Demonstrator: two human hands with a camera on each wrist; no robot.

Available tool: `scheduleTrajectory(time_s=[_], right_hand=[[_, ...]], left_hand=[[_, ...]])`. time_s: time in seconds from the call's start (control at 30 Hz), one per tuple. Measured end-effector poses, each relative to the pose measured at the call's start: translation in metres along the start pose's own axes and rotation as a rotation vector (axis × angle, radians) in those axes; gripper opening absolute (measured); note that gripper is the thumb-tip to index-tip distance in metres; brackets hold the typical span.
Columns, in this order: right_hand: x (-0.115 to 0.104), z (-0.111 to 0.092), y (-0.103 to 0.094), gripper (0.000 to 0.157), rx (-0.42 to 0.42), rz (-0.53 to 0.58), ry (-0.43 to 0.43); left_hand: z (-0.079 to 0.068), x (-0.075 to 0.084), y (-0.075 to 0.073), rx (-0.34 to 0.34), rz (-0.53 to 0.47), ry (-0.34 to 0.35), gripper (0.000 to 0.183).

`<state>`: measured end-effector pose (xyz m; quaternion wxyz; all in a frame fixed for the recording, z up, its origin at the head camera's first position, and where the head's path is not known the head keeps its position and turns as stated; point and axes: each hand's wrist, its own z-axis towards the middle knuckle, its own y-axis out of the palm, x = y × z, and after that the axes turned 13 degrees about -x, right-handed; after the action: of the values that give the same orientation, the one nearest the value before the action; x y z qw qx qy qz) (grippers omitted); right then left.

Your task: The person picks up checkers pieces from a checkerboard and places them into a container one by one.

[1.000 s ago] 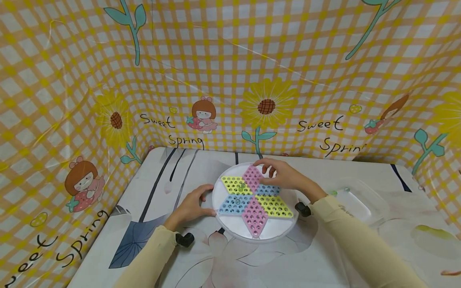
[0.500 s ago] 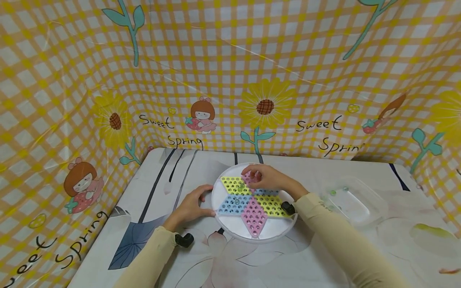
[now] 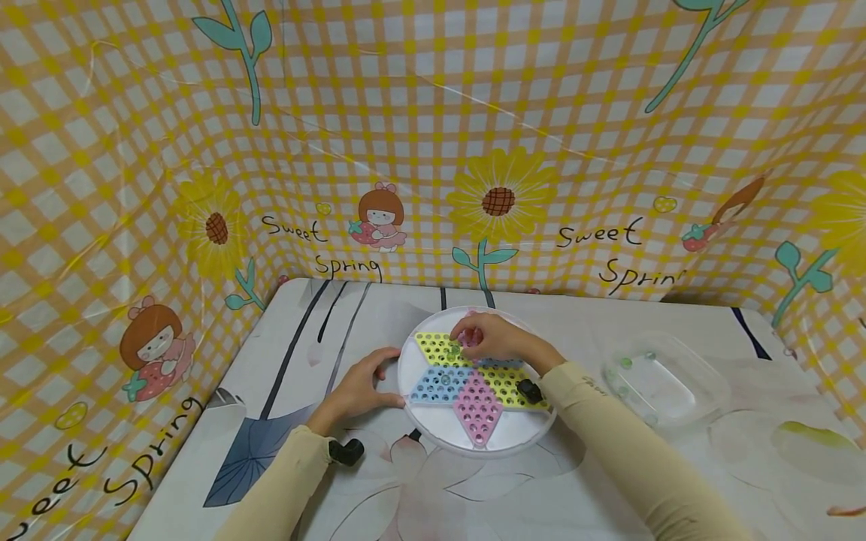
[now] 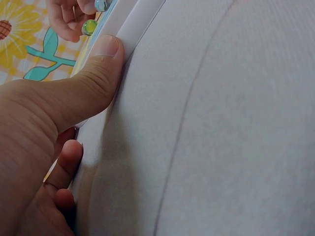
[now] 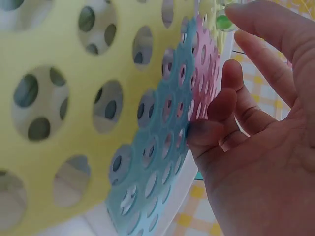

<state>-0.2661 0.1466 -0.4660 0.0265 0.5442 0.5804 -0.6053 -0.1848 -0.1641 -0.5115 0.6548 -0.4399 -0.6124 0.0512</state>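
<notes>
A round white Chinese checkers board (image 3: 433, 424) with a pink, yellow and blue star of holes lies on the table. My left hand (image 3: 358, 388) grips its left rim, thumb on the edge and fingers curled beside it. Over the pink far point is my right hand (image 3: 490, 337), thumb and index finger beside a green marble (image 5: 224, 23). Whether they pinch that marble cannot be told; the other fingers are loosely curled near the holes. Another marble (image 3: 446, 380) sits on the blue left point. The right hand covers part of the pink and blue points.
A clear plastic container (image 3: 704, 379) with several green marbles stands to the right. The table (image 3: 379, 481) has a flower-printed cover. A yellow checked cloth (image 3: 419, 113) hangs behind and on both sides.
My right hand has moved left across the board from the far right, and its thumb and index finger have come closer together. The left hand stays on the rim.
</notes>
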Motion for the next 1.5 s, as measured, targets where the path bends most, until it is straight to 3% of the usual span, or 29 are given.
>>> scheduleTrajectory(time_s=[1.13,1.5], right_hand=[[-0.0014,0.0020,0.0070,0.013,0.037,-0.031,-0.019],[-0.0001,-0.0021,0.0078,0.016,0.137,0.038,-0.032]], left_hand=[[-0.0003,0.0017,0.0012,0.000,-0.008,-0.020,0.088],[-0.0009,0.0016,0.0018,0.001,-0.009,-0.022,0.088]])
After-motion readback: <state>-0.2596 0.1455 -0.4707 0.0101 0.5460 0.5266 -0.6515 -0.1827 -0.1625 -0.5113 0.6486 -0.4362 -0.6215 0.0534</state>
